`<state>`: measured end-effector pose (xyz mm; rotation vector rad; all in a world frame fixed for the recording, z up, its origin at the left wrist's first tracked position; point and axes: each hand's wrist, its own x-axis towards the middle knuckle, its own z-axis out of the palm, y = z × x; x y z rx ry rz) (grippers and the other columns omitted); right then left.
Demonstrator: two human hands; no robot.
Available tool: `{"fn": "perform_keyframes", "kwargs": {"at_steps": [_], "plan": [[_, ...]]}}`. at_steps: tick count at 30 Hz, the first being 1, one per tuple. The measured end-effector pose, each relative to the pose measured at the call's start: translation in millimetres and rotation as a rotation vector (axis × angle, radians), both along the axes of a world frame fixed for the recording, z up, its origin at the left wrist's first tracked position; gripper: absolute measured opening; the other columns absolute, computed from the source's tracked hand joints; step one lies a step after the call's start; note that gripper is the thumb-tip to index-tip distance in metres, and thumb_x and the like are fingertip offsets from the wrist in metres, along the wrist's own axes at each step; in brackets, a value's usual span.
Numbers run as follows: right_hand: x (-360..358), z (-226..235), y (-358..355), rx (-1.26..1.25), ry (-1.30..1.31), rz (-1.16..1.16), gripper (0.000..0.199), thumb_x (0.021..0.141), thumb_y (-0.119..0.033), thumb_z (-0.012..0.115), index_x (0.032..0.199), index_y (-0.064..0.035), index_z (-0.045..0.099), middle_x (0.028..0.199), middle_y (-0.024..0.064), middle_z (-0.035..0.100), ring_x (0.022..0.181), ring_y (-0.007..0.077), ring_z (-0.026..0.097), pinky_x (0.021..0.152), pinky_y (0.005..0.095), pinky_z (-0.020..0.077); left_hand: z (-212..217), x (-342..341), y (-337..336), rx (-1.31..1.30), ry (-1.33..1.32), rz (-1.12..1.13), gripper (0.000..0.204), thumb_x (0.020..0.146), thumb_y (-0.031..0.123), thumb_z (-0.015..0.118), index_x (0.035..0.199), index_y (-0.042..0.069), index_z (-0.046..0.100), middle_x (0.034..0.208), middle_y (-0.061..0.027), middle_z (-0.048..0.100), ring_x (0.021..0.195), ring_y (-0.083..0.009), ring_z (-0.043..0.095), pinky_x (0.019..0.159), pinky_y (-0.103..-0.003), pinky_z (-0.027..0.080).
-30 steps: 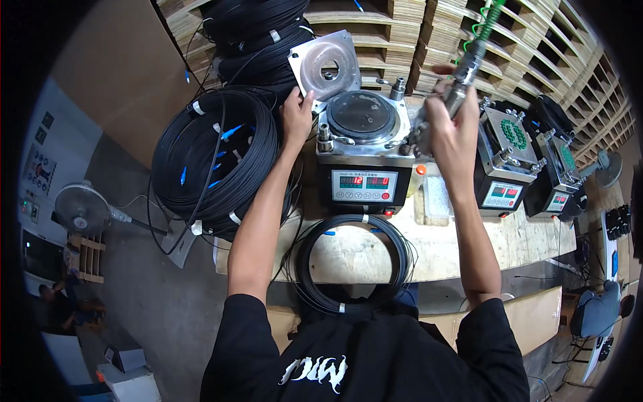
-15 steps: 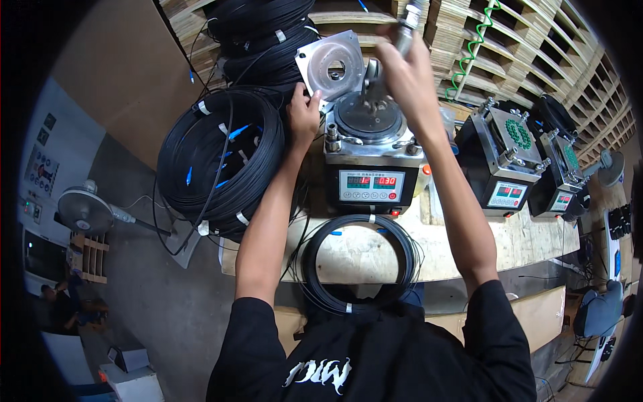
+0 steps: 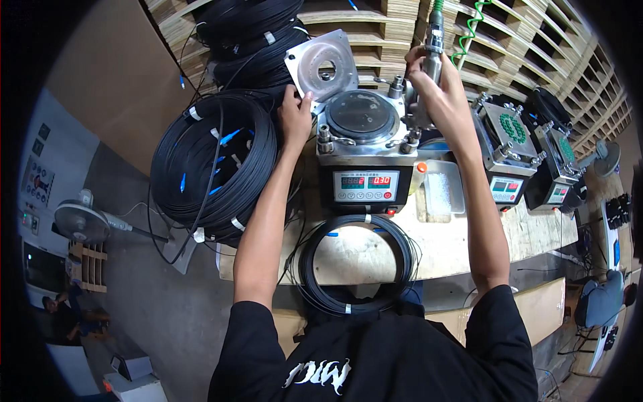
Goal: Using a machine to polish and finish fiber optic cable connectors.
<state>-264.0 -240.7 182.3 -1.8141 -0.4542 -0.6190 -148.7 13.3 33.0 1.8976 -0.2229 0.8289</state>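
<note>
Right hand (image 3: pixel 442 95) grasps metal tool (image 3: pixel 433 65), now swung right off the machine's black disc (image 3: pixel 362 115), leaving it uncovered. Left hand (image 3: pixel 296 120) seemingly pinches tilted metal plate (image 3: pixel 313 72) behind-left of disc, fingertips partly hidden.

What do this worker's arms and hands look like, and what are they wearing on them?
Both the left hand and right hand are bare, without gloves. The forearms are bare too, with no watch visible, below the short black sleeves of a black shirt.
</note>
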Motion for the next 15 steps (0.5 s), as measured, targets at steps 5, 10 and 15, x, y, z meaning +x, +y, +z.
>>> {"fn": "perform_keyframes", "kwargs": {"at_steps": [5, 10, 15], "plan": [[-16, -16, -42, 0.12, 0.03, -0.125, 0.02, 0.091, -0.013, 0.059, 0.108, -0.001, 0.06, 0.08, -0.0006, 0.057, 0.069, 0.007, 0.052, 0.061, 0.0241, 0.0425, 15, -17, -16, 0.008, -0.018, 0.034, 0.024, 0.09, 0.013, 0.068, 0.104, 0.0, 0.053, 0.084, -0.0186, 0.066, 0.074, -0.0344, 0.066, 0.068, -0.045, 0.048], [-31, -32, -94, 0.267, 0.056, -0.19, 0.022, 0.092, -0.015, 0.059, 0.11, -0.0024, 0.062, 0.093, 0.0026, 0.064, 0.081, 0.0084, 0.057, 0.075, 0.0245, 0.0474, 68, -39, -43, 0.321, -0.181, -0.152, 0.028, 0.085, 0.014, 0.075, 0.106, 0.001, 0.062, 0.104, -0.0173, 0.064, 0.093, -0.0302, 0.063, 0.083, -0.04, 0.05], [-45, -42, -119, 0.311, 0.133, -0.143, 0.024, 0.095, -0.014, 0.055, 0.114, -0.0015, 0.061, 0.1, 0.005, 0.064, 0.087, 0.0105, 0.06, 0.077, 0.0264, 0.0513, 82, -27, -64, 0.918, 0.004, -0.557, 0.046, 0.081, 0.042, 0.078, 0.11, 0.007, 0.066, 0.118, -0.0181, 0.062, 0.11, -0.038, 0.061, 0.095, -0.044, 0.049]]}}
